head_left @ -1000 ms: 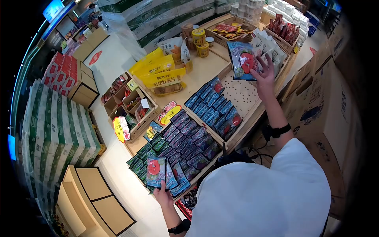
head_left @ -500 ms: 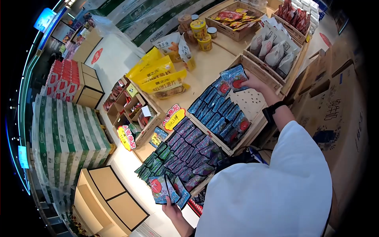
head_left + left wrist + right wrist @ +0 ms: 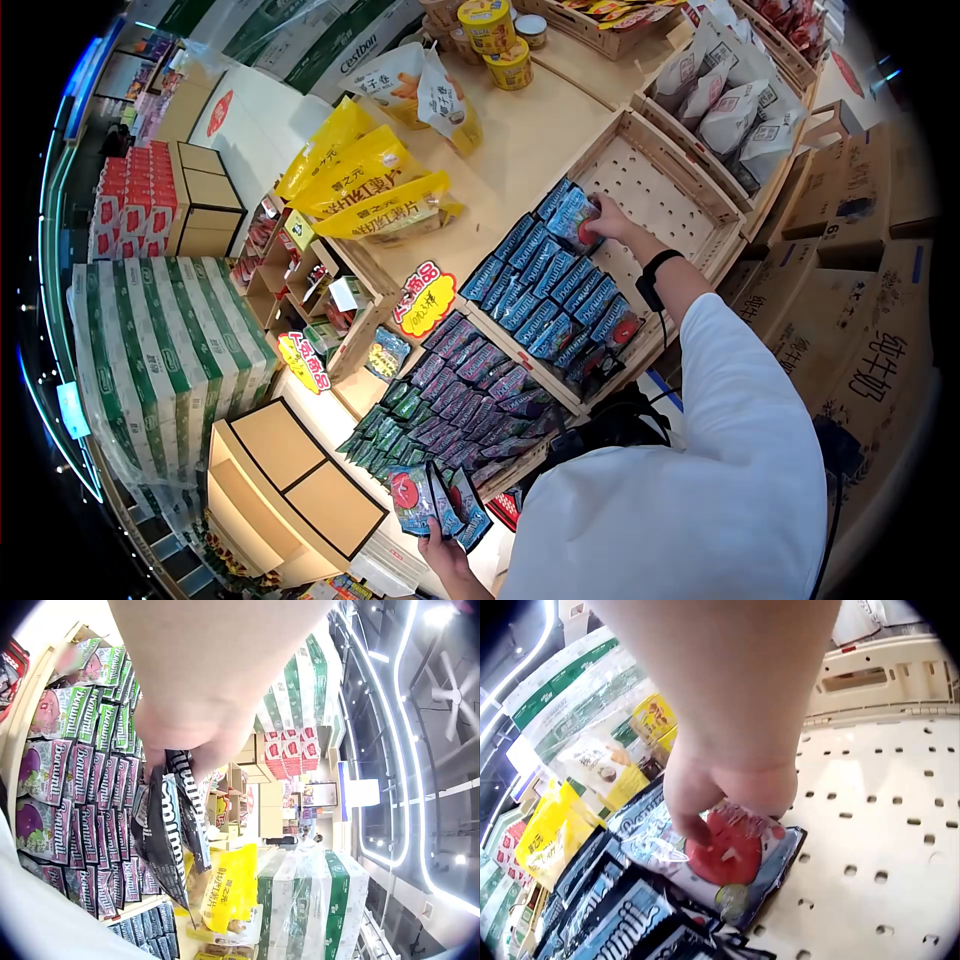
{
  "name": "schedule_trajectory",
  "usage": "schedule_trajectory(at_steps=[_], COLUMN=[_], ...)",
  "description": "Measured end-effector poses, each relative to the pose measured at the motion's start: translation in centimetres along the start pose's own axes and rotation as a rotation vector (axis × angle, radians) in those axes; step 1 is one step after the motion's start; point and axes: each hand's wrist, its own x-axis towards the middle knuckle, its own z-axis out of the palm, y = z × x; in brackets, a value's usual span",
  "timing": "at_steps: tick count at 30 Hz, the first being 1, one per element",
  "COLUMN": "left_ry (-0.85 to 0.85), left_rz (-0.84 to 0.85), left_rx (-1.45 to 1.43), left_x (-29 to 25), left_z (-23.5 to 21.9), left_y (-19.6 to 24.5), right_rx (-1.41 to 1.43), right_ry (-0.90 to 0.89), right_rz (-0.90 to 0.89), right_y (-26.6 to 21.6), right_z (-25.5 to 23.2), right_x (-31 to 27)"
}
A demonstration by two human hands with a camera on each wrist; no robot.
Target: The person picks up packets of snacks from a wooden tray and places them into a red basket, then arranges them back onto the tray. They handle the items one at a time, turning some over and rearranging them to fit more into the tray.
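My right hand (image 3: 607, 220) holds a blue candy packet (image 3: 570, 218) with a red fruit picture, at the far end of the rows of blue packets (image 3: 545, 290). In the right wrist view, thumb and fingers lie on that packet's (image 3: 724, 859) printed face, and it leans against its neighbours over the crate floor. My left hand (image 3: 437, 553) pinches a small fan of similar blue packets (image 3: 412, 495) by their lower edge, out past the near corner of the purple packets (image 3: 470, 380) and green packets (image 3: 385, 435). Seen edge-on in the left wrist view are the dark packets (image 3: 161, 832) it holds.
The perforated crate (image 3: 665, 180) has bare floor beside the right hand. White pouches (image 3: 730, 115) stand in a crate beyond. Yellow chip bags (image 3: 375, 190), a price sign (image 3: 425, 300) and yellow tubs (image 3: 508, 62) occupy the table. Stacked cartons (image 3: 850, 330) flank the right side.
The right hand has brought its packet from above the white pouches down and left to the end of the blue rows. My left hand keeps its packets, a little lower in view.
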Motion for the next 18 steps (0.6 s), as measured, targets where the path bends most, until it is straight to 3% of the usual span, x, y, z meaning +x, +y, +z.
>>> schedule_trajectory(at_steps=[1,3,4,8,10,14,18], left_ry=[0.006,0.019,0.022,0.021,0.018,0.039,0.028], left_rz=[-0.003,0.019,0.018,-0.004,-0.008,-0.017,-0.02], left_rx=[0.008,-0.025,-0.02,-0.004,0.001,-0.008,0.015], left_x=[-0.1,0.0,0.0,0.0,0.2,0.2,0.7], left_z=[0.3,1.3,1.8,2.5,2.8,3.5,3.7], left_y=[0.2,0.6,0.8,1.3,1.4,1.8,1.8], right_rx=[0.002,0.351,0.437,0.407,0.418,0.592,0.579], right_ry=[-0.006,0.054,-0.037,-0.111,0.047,-0.033,0.168], right_rz=[0.008,-0.019,-0.01,0.145,0.169,0.09,0.053], right_y=[0.4,-0.6,-0.8,-1.7,-0.6,-0.4,0.0], right_z=[0.6,1.7,1.6,1.7,2.6,2.5,3.7], right_x=[0.1,-0.2,-0.2,0.5,1.7,2.6,3.0])
